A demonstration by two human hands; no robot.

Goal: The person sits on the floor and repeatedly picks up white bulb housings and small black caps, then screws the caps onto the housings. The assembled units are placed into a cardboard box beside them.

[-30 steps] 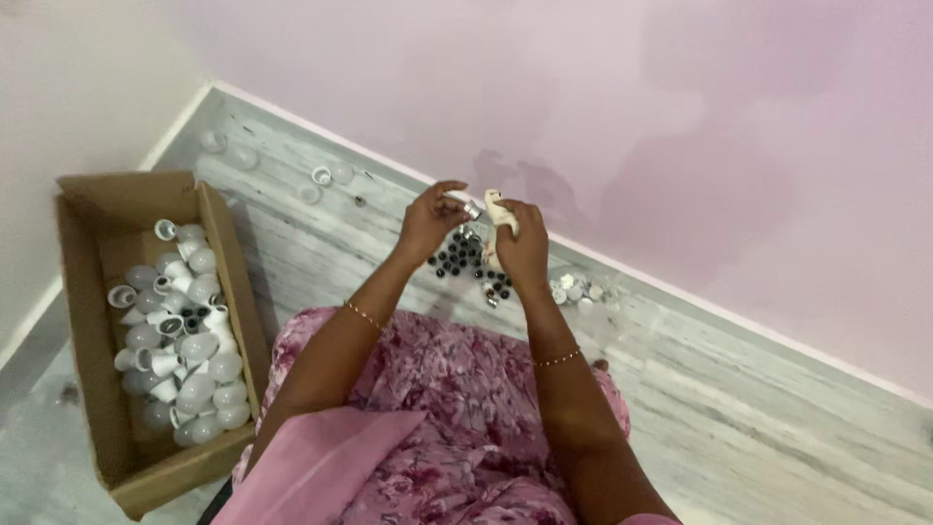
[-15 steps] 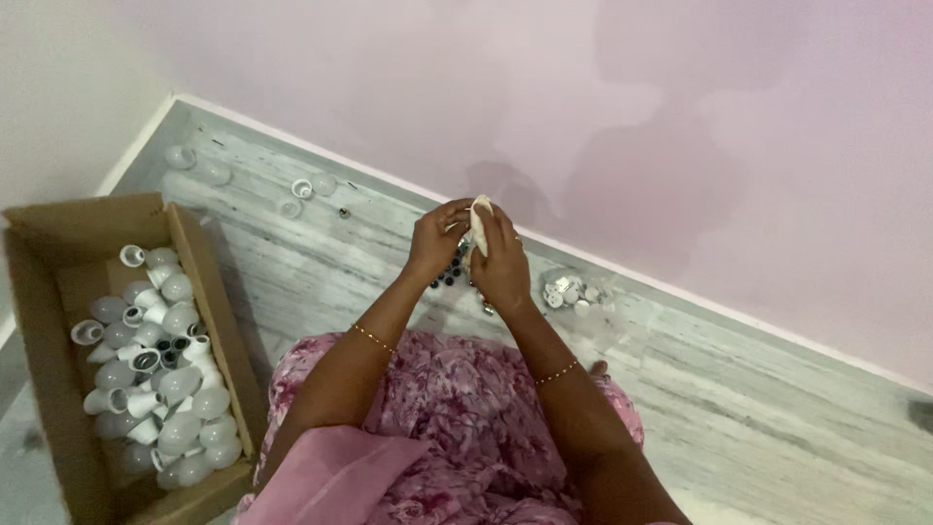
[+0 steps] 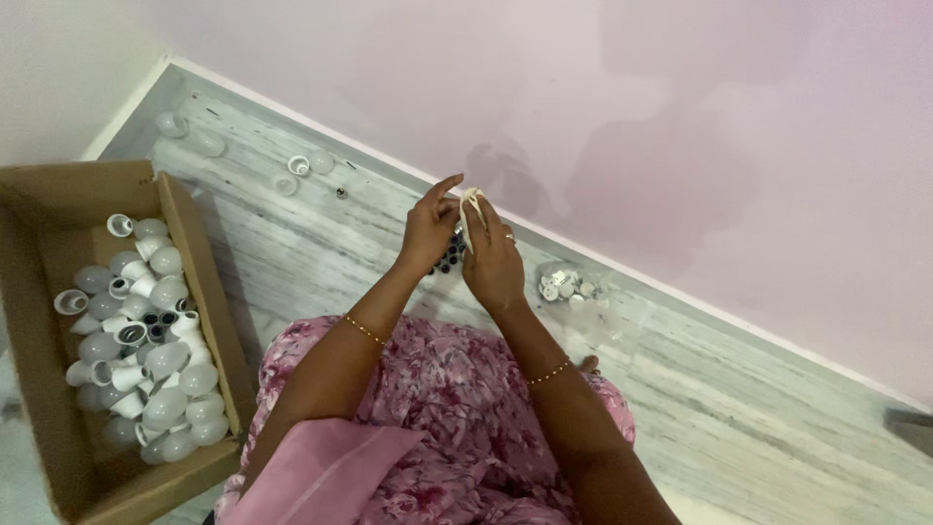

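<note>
Fingers (image 3: 439,194) of left hand (image 3: 430,231) now pinched at top of small white bulb part (image 3: 472,208), pressed together with right hand (image 3: 494,261), which wraps it; a second ago hands apart over dark pile. Part held above floor (image 3: 321,243), assembly apparently under way. Cardboard box (image 3: 194,253) of white bulb shells shifted left in view. Beyond hands: pile of dark pieces (image 3: 450,255) mostly hidden, small white caps (image 3: 564,286) blurred. Part's exact shape unclear. Loose shells (image 3: 292,175) by wall.
</note>
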